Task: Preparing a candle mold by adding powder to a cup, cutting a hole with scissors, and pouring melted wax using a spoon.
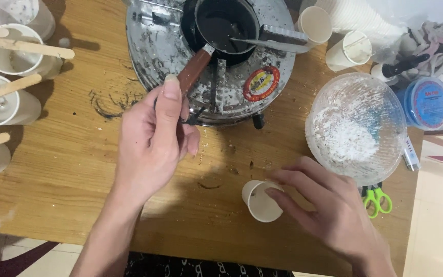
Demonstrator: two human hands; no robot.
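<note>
wooden tabletop [67, 169] fills your view, speckled with white crumbs and a dark ring stain, and a round metal stove [165, 46] sits at its far edge with a small dark pot [226, 25] on the burner. to your left stand four paper cups [6, 61] with wooden sticks [24, 45] laid across their rims, so that part looks done; what is inside them can't be made out. to your right more empty cups [348, 48] wait by a stacked sleeve, so plenty seems left. your left hand [152, 138] is closed round the pot's brown handle [195, 69], thumb pressed along the top, and the pot is not yet lifted off the burner. your right hand [329, 210] pinches one small paper cup [261, 201] by its rim, fingers curled on it; the cup is tipped toward you, empty as far as you can see. it lies near the stove's front edge, well below the pot, just beside a clear bowl of white powder [355, 128]. green scissors [378, 199] poke out under that bowl.
</note>
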